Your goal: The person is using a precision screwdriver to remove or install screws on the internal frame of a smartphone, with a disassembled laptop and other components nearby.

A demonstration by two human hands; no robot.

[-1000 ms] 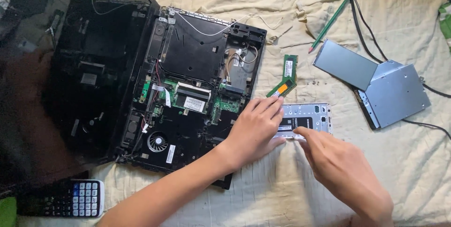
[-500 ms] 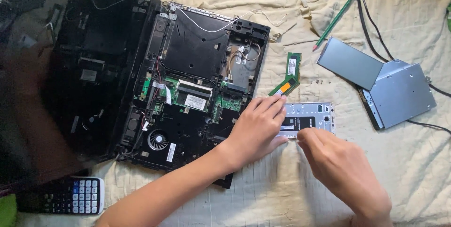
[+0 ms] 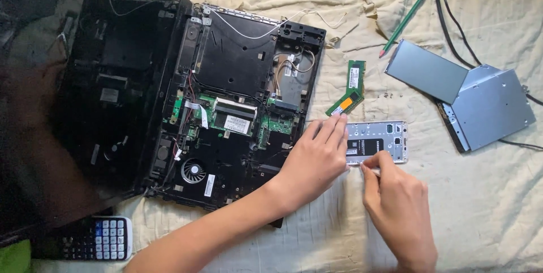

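Steadying one phone frame (image 3: 378,140), two memory sticks (image 3: 350,89)

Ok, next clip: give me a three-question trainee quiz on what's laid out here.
1. True or false: the left hand rests on the silver phone frame.
2. Which lies nearest the green pencil? A) calculator B) silver optical drive C) cooling fan
3. How many green memory sticks lie on the cloth beside the opened laptop?

Key: 1 true, its fingers lie on the frame's left end, while the right hand pinches its lower edge. 2 B. 3 two.
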